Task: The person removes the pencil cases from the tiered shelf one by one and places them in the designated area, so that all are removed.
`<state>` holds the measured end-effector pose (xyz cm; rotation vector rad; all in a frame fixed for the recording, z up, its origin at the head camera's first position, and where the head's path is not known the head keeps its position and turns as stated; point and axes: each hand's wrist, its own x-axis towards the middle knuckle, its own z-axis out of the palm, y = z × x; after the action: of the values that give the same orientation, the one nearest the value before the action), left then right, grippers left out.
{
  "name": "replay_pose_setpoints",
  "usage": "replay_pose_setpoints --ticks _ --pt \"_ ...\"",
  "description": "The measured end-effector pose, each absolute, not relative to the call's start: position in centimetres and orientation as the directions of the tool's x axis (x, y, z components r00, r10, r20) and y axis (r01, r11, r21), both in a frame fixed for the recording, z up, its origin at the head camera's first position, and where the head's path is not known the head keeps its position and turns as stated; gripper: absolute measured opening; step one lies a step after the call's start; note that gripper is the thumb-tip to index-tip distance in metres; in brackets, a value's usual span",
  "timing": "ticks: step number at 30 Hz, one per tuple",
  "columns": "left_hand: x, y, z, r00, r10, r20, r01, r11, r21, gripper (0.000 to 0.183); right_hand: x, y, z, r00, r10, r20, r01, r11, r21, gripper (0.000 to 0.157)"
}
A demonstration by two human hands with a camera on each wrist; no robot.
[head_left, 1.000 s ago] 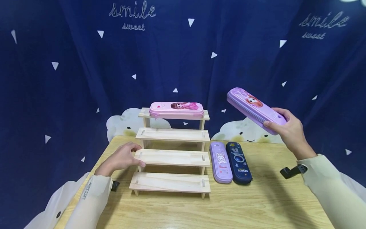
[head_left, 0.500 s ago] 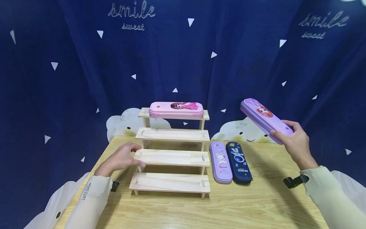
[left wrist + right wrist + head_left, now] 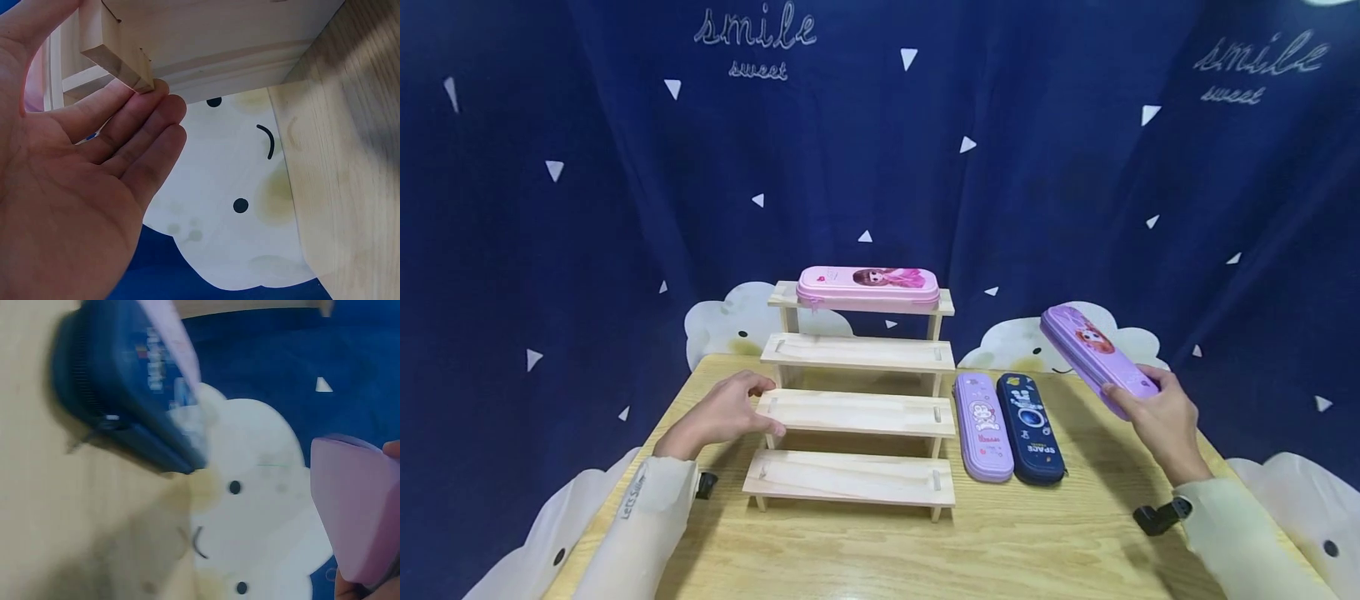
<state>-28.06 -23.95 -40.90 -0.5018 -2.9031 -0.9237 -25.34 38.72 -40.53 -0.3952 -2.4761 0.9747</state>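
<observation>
My left hand (image 3: 722, 415) grips the left end of a board on the four-tier wooden stand (image 3: 857, 412), thumb at its front edge and fingers behind. In the left wrist view the fingertips (image 3: 161, 86) touch the wood. My right hand (image 3: 1168, 429) holds a purple pencil case (image 3: 1101, 354) with a red-haired doll picture, tilted in the air over the table's right side. A pink pencil case (image 3: 868, 287) lies on the top tier. Right of the stand, a lilac pencil case (image 3: 985, 427) and a navy space pencil case (image 3: 1032, 429) lie side by side.
The stand and cases are on a light wooden table (image 3: 865, 558). Behind it hangs a dark blue curtain (image 3: 865, 150) with white triangles and cloud shapes. The navy case lies between the stand and the raised case.
My right hand has lowered the purple pencil case toward the table, shifting it rightward as well. The left hand keeps its place on the stand.
</observation>
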Motion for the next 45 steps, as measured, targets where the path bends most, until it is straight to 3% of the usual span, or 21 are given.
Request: replay_pose_setpoints --ticks 7,20,38,45 --pt "-28.0 -24.1 -40.9 -0.95 0.281 0.138 0.308 0.767 0.563 0.085 -25.3 38.7 -43.2 -0.871 0.407 0.274 0.124 0.723 -0.68 0.078" --pt "-28.2 -24.2 -40.8 -0.945 0.291 0.149 0.323 0.768 0.552 0.084 -24.4 39.1 -46.7 -0.901 0.434 0.019 0.307 0.668 -0.678 0.1" --pt "-28.5 -24.0 -40.9 -0.939 0.305 0.157 0.34 0.772 0.537 0.084 -24.0 38.8 -48.1 -0.89 0.455 -0.003 0.33 0.641 -0.693 0.1" --pt "-28.4 -23.9 -41.0 -0.943 0.297 0.148 0.329 0.771 0.545 0.082 -24.0 38.4 -48.7 -0.92 0.391 -0.029 0.297 0.645 -0.704 0.098"
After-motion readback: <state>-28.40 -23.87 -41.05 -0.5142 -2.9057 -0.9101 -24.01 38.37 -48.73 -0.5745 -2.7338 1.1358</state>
